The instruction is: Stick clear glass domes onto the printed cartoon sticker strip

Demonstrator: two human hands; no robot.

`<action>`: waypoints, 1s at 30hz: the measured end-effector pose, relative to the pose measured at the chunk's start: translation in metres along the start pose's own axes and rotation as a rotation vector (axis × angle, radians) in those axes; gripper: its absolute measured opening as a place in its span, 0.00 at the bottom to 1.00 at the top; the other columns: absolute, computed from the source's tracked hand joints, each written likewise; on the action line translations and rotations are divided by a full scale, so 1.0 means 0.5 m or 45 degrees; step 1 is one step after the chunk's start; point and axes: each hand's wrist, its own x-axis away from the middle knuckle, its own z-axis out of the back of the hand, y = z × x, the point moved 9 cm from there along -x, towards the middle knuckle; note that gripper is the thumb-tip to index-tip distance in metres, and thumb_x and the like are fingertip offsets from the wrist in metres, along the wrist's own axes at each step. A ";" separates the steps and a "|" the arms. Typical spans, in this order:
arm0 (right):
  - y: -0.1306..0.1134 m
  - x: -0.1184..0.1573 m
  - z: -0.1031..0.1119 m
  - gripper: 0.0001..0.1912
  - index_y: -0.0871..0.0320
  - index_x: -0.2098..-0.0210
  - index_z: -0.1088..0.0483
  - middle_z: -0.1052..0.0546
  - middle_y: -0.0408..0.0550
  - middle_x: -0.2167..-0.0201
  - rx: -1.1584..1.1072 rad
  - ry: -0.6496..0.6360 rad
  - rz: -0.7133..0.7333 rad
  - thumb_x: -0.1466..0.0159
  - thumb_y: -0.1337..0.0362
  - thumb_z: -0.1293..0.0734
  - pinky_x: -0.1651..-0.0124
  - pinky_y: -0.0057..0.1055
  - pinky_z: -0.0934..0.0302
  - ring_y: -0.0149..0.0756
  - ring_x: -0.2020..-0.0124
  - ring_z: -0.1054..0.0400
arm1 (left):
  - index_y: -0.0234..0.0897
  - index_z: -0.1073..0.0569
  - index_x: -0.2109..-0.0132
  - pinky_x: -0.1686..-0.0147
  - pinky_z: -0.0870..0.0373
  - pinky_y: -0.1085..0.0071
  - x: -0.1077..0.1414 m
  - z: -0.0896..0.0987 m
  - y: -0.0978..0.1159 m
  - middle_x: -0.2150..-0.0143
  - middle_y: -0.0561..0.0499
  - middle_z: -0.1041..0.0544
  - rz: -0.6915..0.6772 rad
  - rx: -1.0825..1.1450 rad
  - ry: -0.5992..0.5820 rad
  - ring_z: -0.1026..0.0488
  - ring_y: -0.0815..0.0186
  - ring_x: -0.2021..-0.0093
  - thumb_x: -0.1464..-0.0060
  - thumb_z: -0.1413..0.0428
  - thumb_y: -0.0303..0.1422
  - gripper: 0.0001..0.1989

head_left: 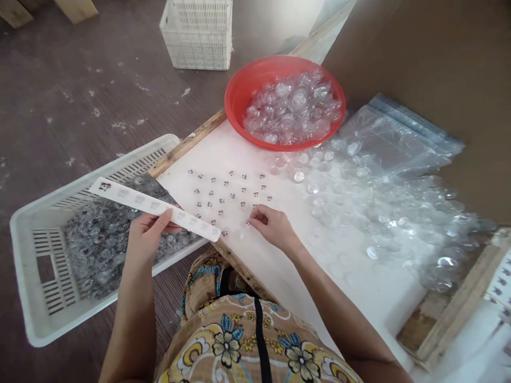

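My left hand pinches a white paper strip that carries one dark panda sticker at its far left end and faint marks along the rest. Over the white tabletop, my right hand has thumb and index finger pressed together on a small panda sticker. Several small panda figures lie spread in rows just beyond that hand. To their right are many clear round discs, loosely heaped.
A red basin holds clear wrapped pieces at the table's back. Clear plastic bags lie right of it. A white crate of small clear pieces stands at left, an upright white basket behind. Wooden strips edge the table.
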 end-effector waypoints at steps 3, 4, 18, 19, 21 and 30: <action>-0.007 0.000 -0.014 0.03 0.55 0.72 0.31 0.27 0.39 0.75 0.086 -0.024 0.009 0.41 0.64 0.34 0.66 0.28 0.44 0.30 0.73 0.36 | 0.34 0.18 0.61 0.72 0.21 0.69 0.007 -0.009 -0.007 0.66 0.48 0.19 0.029 0.015 -0.017 0.23 0.62 0.71 0.55 0.34 0.41 0.16; -0.010 -0.001 -0.017 0.03 0.55 0.72 0.31 0.27 0.39 0.74 0.113 -0.036 0.009 0.41 0.65 0.34 0.66 0.28 0.44 0.30 0.73 0.35 | 0.34 0.18 0.61 0.72 0.21 0.69 0.009 -0.012 -0.011 0.67 0.48 0.19 0.040 0.017 -0.021 0.23 0.63 0.71 0.55 0.33 0.41 0.17; -0.034 -0.016 -0.018 0.09 0.57 0.60 0.26 0.23 0.50 0.61 0.629 0.216 0.031 0.36 0.71 0.37 0.64 0.30 0.41 0.38 0.63 0.29 | 0.32 0.20 0.65 0.68 0.21 0.64 0.024 -0.111 -0.036 0.69 0.46 0.19 0.138 0.017 -0.252 0.22 0.59 0.72 0.55 0.35 0.45 0.19; -0.040 -0.015 -0.010 0.10 0.57 0.59 0.27 0.22 0.49 0.62 0.595 0.250 0.049 0.36 0.72 0.38 0.63 0.31 0.40 0.39 0.62 0.28 | 0.32 0.20 0.65 0.68 0.21 0.64 0.031 -0.132 -0.037 0.69 0.46 0.19 0.149 0.021 -0.313 0.22 0.59 0.72 0.54 0.35 0.45 0.18; -0.071 -0.008 0.008 0.09 0.57 0.60 0.27 0.22 0.50 0.62 0.482 0.335 0.125 0.35 0.71 0.39 0.61 0.32 0.38 0.39 0.63 0.28 | 0.32 0.20 0.65 0.70 0.22 0.66 0.048 -0.177 -0.037 0.71 0.47 0.20 0.155 0.026 -0.442 0.23 0.61 0.73 0.52 0.37 0.45 0.17; -0.223 -0.039 0.000 0.06 0.56 0.64 0.27 0.22 0.42 0.69 -0.329 0.217 0.323 0.40 0.62 0.30 0.66 0.28 0.36 0.29 0.72 0.31 | 0.34 0.27 0.71 0.72 0.27 0.68 0.120 -0.307 -0.054 0.76 0.50 0.25 0.094 -0.203 -0.821 0.25 0.62 0.74 0.44 0.44 0.40 0.14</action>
